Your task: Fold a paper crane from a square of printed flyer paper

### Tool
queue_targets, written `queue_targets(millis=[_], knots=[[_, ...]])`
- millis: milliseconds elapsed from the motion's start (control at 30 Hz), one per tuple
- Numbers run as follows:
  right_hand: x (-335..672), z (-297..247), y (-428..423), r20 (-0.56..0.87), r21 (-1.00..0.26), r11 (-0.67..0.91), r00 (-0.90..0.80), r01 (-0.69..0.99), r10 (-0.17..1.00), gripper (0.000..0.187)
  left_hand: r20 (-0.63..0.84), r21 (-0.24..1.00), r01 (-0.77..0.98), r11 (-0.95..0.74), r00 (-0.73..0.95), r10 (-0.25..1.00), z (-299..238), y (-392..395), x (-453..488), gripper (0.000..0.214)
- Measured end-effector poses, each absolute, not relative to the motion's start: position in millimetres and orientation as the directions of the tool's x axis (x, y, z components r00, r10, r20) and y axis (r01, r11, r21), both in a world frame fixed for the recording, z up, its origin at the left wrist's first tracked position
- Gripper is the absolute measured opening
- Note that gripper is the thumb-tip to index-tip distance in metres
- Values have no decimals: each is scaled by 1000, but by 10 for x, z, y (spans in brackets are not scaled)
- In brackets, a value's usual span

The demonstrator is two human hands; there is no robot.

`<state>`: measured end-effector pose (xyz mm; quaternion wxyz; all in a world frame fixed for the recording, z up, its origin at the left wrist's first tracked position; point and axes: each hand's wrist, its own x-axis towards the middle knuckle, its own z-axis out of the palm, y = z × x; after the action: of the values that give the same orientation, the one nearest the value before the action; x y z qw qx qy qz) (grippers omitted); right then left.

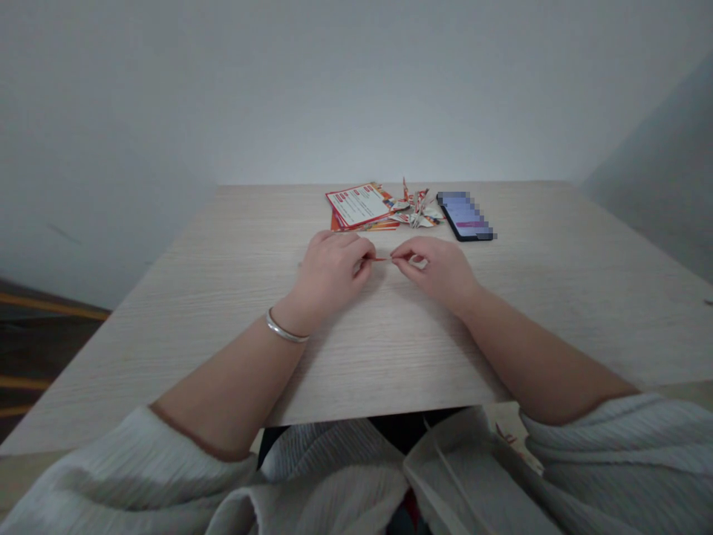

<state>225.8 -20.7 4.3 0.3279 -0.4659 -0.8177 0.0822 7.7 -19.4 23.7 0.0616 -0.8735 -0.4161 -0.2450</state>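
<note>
Between my two hands runs a thin reddish strip of folded paper point(381, 259), seen nearly edge-on just above the table. My left hand point(334, 261), with a silver bangle at its wrist, is closed on the strip's left end, and the fingers hide most of that part. Thumb and forefinger of my right hand point(437, 269) pinch the opposite end. Beyond the hands lie a stack of printed paper sheets point(361, 206) in red, orange and white, and beside it a cluster of pointed folded paper pieces point(417, 212).
A smartphone point(466, 217) with its screen lit lies to the right of the folded pieces. The pale wood-grain table point(223, 297) meets a plain wall point(356, 89) at its far edge. Dark and orange-yellow bars point(44, 305) show past the table's left side.
</note>
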Motion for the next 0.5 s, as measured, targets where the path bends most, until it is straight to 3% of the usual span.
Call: queue_targets(millis=[233,500], knots=[[2126,75,-282,440,-361,557,-390,748,809,15,479,56,738,-672,571,667,202,-190,118,21],[2126,100,-266,407,-364,565,-419,740,812,11,498,26,697,-716,612,614,204,-180,112,18]])
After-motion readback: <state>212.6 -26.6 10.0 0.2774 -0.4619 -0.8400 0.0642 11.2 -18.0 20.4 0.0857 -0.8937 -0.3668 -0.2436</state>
